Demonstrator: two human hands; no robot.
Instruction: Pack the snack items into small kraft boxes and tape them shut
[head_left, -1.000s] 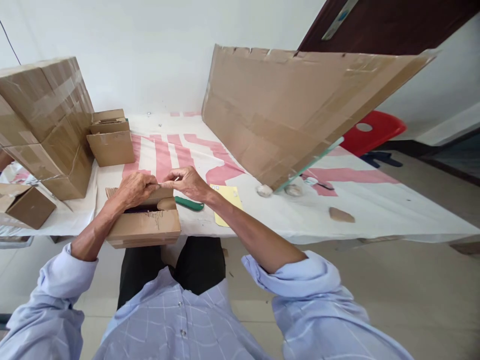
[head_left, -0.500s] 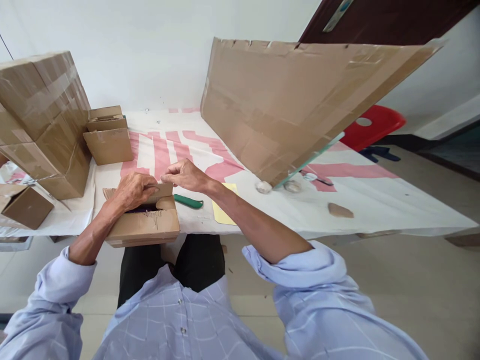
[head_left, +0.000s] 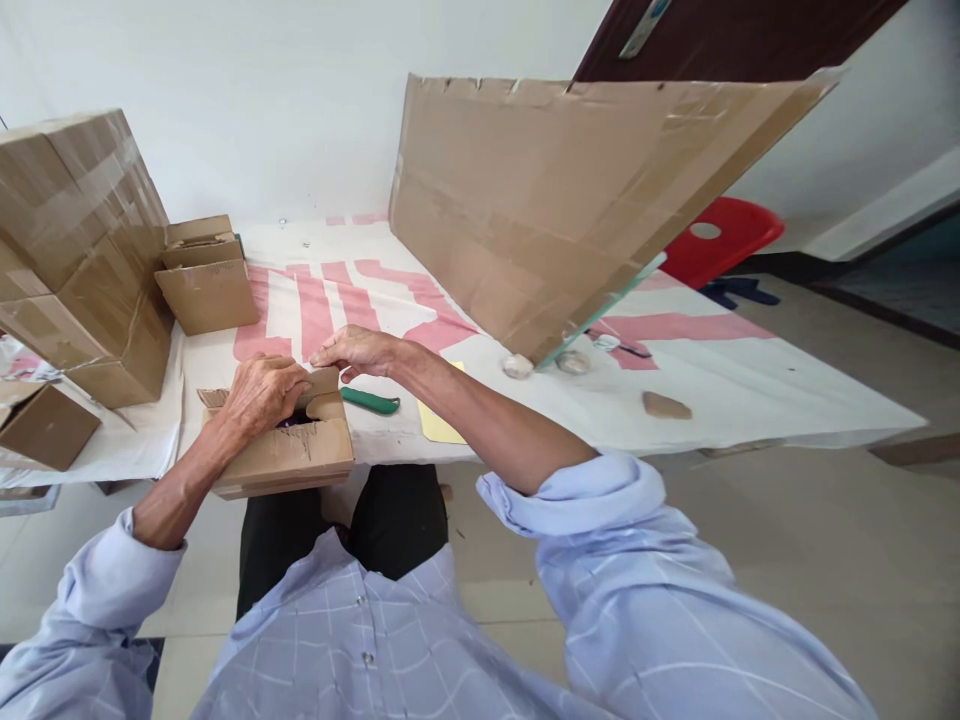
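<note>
A small brown cardboard box [head_left: 289, 455] sits at the table's front edge, its top partly open with something dark purple inside. My left hand [head_left: 264, 390] lies over the box's left side, its fingers curled closed around the far flap. With fingers pinched together, my right hand [head_left: 356, 352] grips the top edge of that far flap near its right corner. Whatever lies under the left fingers is hidden. Just right of the box is a green utility knife [head_left: 370, 401], and beyond it a yellow paper sheet [head_left: 439, 425] partly covered by my right forearm.
Large taped cartons [head_left: 82, 260] stand at the left, with an open small box [head_left: 210, 290] beside them and another small box [head_left: 49, 425] nearer. A big cardboard panel [head_left: 555, 200] leans across the back. Tape rolls [head_left: 517, 366] and a brown scrap [head_left: 666, 405] lie to the right.
My right hand has lowered slightly onto the far flap and now grips its edge. My left hand stays on the box. The whole view has shifted a little.
</note>
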